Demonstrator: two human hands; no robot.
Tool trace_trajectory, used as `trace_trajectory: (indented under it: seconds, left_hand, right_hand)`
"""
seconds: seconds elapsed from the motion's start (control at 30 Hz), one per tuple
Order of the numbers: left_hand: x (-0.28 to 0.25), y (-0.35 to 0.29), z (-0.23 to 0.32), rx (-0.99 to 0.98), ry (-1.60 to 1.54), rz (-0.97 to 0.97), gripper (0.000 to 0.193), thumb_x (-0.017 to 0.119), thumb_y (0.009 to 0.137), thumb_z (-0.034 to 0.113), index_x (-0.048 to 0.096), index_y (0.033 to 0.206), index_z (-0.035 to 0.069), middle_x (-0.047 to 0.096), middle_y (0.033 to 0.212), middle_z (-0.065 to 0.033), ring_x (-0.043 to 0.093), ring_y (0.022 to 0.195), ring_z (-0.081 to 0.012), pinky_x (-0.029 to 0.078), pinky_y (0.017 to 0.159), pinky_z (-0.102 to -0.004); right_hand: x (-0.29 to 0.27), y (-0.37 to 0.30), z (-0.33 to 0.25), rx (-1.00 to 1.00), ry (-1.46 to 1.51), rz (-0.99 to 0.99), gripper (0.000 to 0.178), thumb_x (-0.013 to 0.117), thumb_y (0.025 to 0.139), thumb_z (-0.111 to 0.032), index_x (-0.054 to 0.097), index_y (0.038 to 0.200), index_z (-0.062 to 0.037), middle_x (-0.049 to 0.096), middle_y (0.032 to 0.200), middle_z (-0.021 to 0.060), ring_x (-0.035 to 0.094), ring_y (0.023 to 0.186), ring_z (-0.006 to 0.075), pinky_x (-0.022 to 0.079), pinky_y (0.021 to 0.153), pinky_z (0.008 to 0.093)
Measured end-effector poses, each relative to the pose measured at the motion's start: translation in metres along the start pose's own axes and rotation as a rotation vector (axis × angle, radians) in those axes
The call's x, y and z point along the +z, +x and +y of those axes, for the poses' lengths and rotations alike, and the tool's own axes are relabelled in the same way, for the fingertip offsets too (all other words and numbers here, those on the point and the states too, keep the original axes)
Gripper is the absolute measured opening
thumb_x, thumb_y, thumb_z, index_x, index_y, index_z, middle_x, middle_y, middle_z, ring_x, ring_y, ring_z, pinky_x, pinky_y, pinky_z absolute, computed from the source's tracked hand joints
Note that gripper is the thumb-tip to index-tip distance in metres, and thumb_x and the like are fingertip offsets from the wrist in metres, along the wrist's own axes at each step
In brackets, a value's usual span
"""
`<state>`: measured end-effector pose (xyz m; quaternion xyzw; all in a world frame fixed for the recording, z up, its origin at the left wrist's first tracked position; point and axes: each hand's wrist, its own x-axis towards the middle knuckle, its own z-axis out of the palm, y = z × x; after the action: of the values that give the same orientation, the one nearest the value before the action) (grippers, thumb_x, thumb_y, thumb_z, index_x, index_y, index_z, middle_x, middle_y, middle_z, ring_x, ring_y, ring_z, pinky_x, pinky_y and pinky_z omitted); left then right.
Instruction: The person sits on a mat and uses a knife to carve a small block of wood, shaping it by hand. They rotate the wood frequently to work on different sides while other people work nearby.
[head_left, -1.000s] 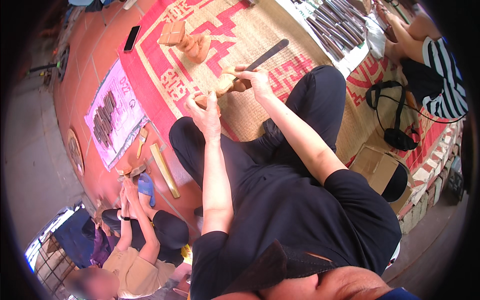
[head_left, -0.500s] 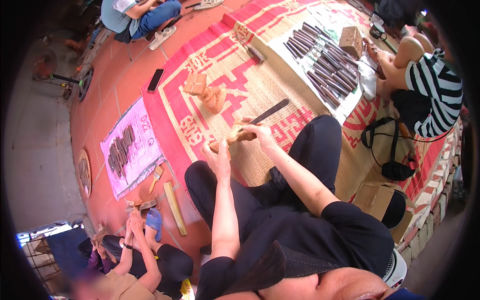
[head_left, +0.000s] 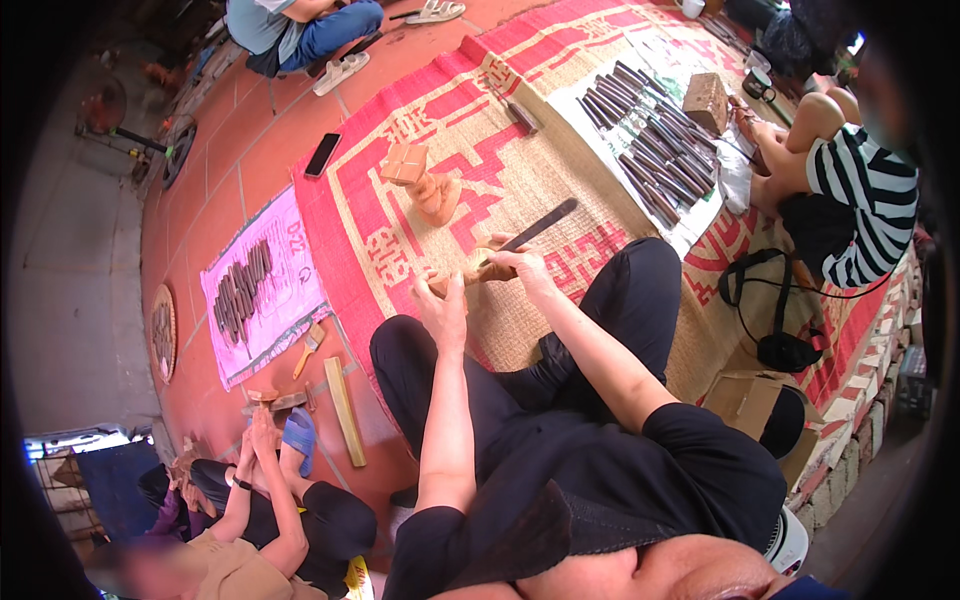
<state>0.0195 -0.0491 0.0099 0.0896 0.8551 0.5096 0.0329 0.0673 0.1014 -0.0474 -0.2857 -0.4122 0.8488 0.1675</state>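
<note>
L hand (head_left: 442, 318) clamped on 1 carved wood pc (head_left: 474, 266) above 1 mat (head_left: 520, 335); R hand (head_left: 526, 268), close by, grips 1 dark flat tool (head_left: 545, 222) at pc. Beyond: 1 carved wood figure (head_left: 432, 198) on mat, then 1 phone (head_left: 322, 155) to L; farther R, 1 brown block (head_left: 707, 103) nr dark rods (head_left: 668, 155), approx dozens.

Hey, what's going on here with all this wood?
A person in black sits cross-legged on a red-and-tan woven mat. Their left hand grips a small piece of pale wood, while their right hand holds a long, flat, dark tool against or very near it. Ahead, a carved wooden piece with a square top stands on the mat. To the right, many dark tools lie on a white sheet.
</note>
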Motion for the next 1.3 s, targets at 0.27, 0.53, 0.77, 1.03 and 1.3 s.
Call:
trace_trajectory:
  seconds: [0.27,0.53,0.77,1.03,1.3]
  left_hand:
    - [0.004,-0.002,0.001,0.021,0.036,-0.003,0.044,0.067,0.083,0.035,0.049,0.111,0.006,0.046,0.112,-0.014,0.053,0.102,-0.0288,0.043,0.089,-0.0407]
    - [0.002,0.0,-0.009,0.063,0.068,0.014,0.045,0.068,0.083,0.033,0.048,0.113,0.006,0.046,0.113,-0.0158,0.053,0.103,-0.0305,0.043,0.09,-0.0409]
    - [0.005,-0.003,-0.007,0.1,0.057,0.029,0.048,0.069,0.081,0.033,0.048,0.113,0.005,0.047,0.111,-0.0176,0.053,0.101,-0.0329,0.044,0.088,-0.0423]
    - [0.008,-0.002,-0.011,0.173,0.102,0.028,0.048,0.071,0.079,0.031,0.048,0.112,0.004,0.046,0.11,-0.0186,0.053,0.101,-0.0346,0.044,0.087,-0.0423]
    - [0.005,-0.002,-0.004,0.086,0.056,0.015,0.047,0.07,0.079,0.031,0.048,0.112,0.005,0.046,0.113,-0.017,0.053,0.103,-0.0337,0.045,0.087,-0.0427]
  right_hand:
    - [-0.018,0.009,0.006,-0.002,0.029,0.19,0.037,0.072,0.073,-0.008,0.063,0.109,0.0004,0.068,0.088,0.0117,0.064,0.071,0.0176,0.049,0.069,0.0268]
    - [0.003,0.002,-0.001,-0.02,0.008,0.05,0.036,0.071,0.074,-0.007,0.064,0.108,0.0018,0.069,0.091,0.0122,0.067,0.077,0.0177,0.052,0.071,0.0269]
    - [-0.016,0.007,0.001,0.013,0.04,0.084,0.039,0.071,0.075,-0.007,0.062,0.112,0.0018,0.069,0.095,0.0115,0.066,0.083,0.0173,0.05,0.076,0.0272]
    - [-0.012,0.002,0.001,0.022,0.057,0.115,0.038,0.072,0.074,-0.007,0.063,0.11,0.0015,0.069,0.092,0.0117,0.066,0.082,0.018,0.05,0.077,0.0285]
    - [-0.011,0.001,-0.002,0.025,-0.035,-0.011,0.039,0.07,0.076,-0.008,0.065,0.115,-0.0025,0.069,0.095,0.0063,0.065,0.084,0.0162,0.048,0.079,0.0262]
